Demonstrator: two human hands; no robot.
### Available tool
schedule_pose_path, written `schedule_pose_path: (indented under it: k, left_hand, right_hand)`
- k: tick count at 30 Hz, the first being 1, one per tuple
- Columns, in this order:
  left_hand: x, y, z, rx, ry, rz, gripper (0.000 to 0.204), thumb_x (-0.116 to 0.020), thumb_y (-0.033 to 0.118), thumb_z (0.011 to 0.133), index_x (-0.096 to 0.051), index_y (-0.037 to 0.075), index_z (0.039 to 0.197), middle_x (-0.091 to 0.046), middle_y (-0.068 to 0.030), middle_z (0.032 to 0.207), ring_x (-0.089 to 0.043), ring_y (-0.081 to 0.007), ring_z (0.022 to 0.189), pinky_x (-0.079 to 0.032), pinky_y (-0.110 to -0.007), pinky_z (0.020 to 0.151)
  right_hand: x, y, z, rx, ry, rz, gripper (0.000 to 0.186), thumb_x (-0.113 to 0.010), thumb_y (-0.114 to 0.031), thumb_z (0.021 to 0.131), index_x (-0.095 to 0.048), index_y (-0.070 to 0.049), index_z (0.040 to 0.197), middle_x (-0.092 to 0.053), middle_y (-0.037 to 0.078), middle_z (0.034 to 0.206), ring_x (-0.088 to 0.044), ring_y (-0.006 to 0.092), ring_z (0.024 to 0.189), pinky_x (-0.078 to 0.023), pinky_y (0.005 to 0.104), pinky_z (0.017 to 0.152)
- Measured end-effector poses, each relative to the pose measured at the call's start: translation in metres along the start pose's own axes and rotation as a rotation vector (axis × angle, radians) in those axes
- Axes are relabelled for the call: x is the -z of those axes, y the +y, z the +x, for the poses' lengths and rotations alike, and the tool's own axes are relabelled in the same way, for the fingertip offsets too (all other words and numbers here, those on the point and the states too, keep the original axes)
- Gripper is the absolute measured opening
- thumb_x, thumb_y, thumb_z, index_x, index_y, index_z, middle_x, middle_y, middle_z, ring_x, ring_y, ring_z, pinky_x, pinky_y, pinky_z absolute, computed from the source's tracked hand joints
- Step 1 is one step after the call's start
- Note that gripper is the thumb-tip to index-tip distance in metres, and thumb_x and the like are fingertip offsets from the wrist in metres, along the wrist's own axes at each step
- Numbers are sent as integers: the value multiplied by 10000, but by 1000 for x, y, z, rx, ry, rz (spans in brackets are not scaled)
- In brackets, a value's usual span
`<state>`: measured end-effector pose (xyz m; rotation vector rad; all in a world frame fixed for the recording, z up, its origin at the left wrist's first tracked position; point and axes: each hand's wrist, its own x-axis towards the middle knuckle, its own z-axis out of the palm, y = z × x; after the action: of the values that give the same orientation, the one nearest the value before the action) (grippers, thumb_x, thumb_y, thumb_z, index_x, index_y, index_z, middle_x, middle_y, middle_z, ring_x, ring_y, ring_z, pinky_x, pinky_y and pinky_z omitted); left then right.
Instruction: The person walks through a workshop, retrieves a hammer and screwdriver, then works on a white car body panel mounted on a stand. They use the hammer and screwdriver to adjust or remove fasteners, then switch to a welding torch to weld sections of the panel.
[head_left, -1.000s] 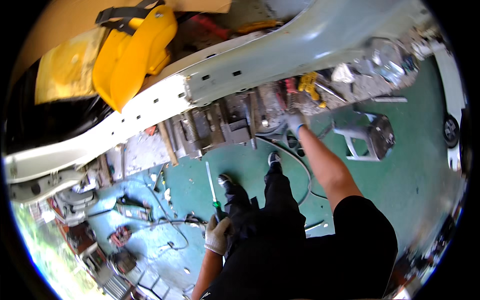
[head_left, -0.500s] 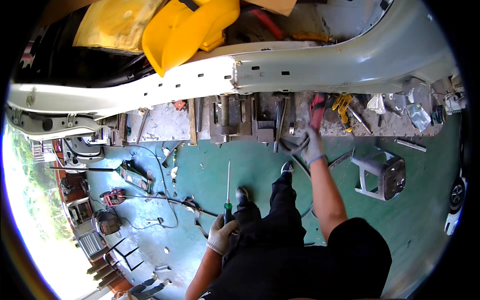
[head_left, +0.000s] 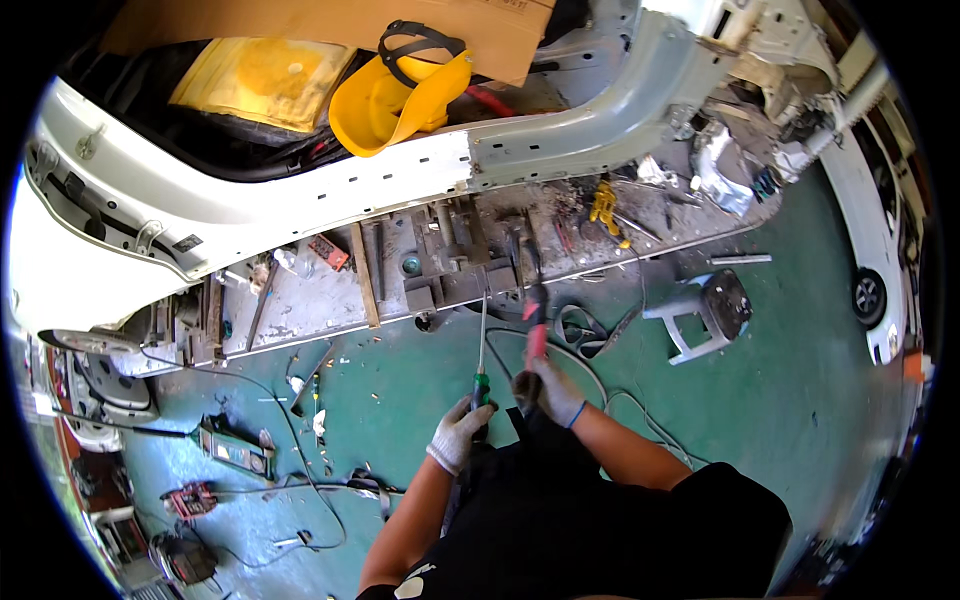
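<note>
My left hand [head_left: 460, 432], in a whitish work glove, is closed round the green and black handle of a screwdriver [head_left: 482, 350]. The long shaft points forward, its tip near the bench edge. Close beside it on the right, my gloved right hand [head_left: 556, 394] grips a long red and black tool [head_left: 536, 325]. That tool also points toward the bench, its far end dark and narrow. What kind of tool it is I cannot make out, as the glove hides its rear part. A dark cable [head_left: 497, 362] curves close to this hand.
Ahead stands a low metal bench [head_left: 310, 300] bearing a vice-like clamp [head_left: 450, 255], bars and a yellow tool [head_left: 606, 212]. Above it runs a pale car body sill [head_left: 330, 200] with a yellow helmet-like shell [head_left: 385, 105]. A stool [head_left: 722, 300], cables [head_left: 640, 405] and a floor jack [head_left: 235, 448] stand around.
My right hand has lifted the red and black tool off the bench and drawn it back beside the screwdriver. The view has turned, and the screwdriver sits nearer the bench.
</note>
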<state>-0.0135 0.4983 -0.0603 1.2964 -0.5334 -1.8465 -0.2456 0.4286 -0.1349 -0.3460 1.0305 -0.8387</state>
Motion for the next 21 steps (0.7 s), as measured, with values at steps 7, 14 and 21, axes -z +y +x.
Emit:
schedule_pose_path:
  k: [7,14,21]
  left_hand:
    - [11,-2,-36,-19,-120,-153,353,-716,226,1024,-669,-2,1290,-725,-61,1067,-687,-182,937,-547,-319,848]
    - [41,-31,-61,-196,140,-179,277,-685,253,1046,-691,37,1219,-684,-10,957,-618,-112,826,-483,-268,735]
    - [49,-36,-81,-335,273,285,395,-756,234,1003,-678,-18,1298,-760,-95,1137,-715,-185,1065,-574,-334,949]
  right_hand:
    - [-70,67,-80,290,-211,-674,540,-414,-466,1178,-608,-34,1438,-716,111,1251,-669,194,1162,-536,345,987]
    - [-126,33,-109,366,-324,-966,461,-593,-375,1118,-650,-23,1409,-728,188,1264,-709,259,1149,-552,350,1018]
    - [-151,45,-97,-164,-404,-456,348,-684,-275,1050,-671,-61,1325,-727,63,1113,-698,166,947,-604,343,843]
